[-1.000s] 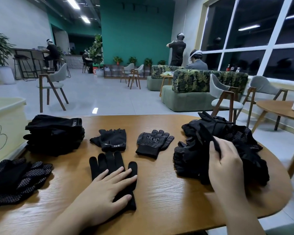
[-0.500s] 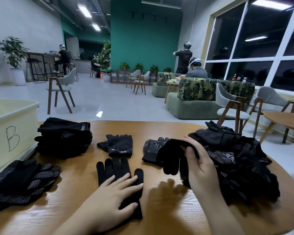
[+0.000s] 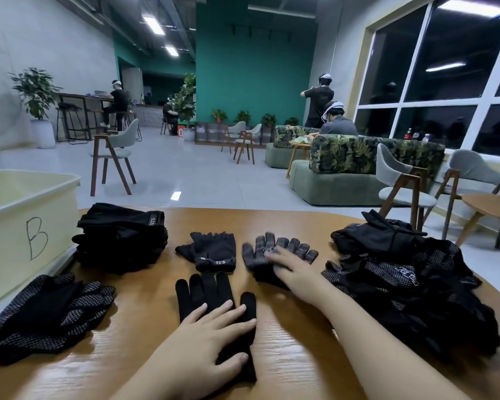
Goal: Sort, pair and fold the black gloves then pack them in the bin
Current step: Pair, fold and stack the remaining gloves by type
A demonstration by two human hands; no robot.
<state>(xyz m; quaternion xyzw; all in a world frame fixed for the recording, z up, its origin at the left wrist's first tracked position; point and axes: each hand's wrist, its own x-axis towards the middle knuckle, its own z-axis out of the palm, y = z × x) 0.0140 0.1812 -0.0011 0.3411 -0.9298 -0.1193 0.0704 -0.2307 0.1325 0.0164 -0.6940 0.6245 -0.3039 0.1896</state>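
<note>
Left hand (image 3: 205,339) flat, fingers straight and slightly spread, pressing down on plain black glove (image 3: 214,301) lying fingers-away on wooden table (image 3: 286,350), near front centre. Right hand (image 3: 292,269) stretched forward over dotted-palm glove (image 3: 280,252), fingers blurred by motion; looks laid out loosely on the glove, not curled round it, though hard to be sure. Dotted-palm glove flat on table, fingers pointing away, possibly more than one layer under the hand. Just left of it, fingerless glove (image 3: 211,252) with white lettering on cuff, lying apart from plain black glove, behind it. Far left rear of table, stacked pile of folded black gloves (image 3: 122,241), label strip on top showing. Front left, dotted gloves heap (image 3: 46,310) spread near table edge, beside cream bin (image 3: 20,226) marked "B" in black on its side wall; bin touching or just beside table's left end, contents hidden. Right side of table, big unsorted glove pile (image 3: 410,287), mixed plain and dotted, loosely tangled, close to right forearm. Background: grey chairs (image 3: 116,151) with wooden legs, leaf-print sofa (image 3: 355,157), people in headbands, potted plants, teal wall, dark windows.
</note>
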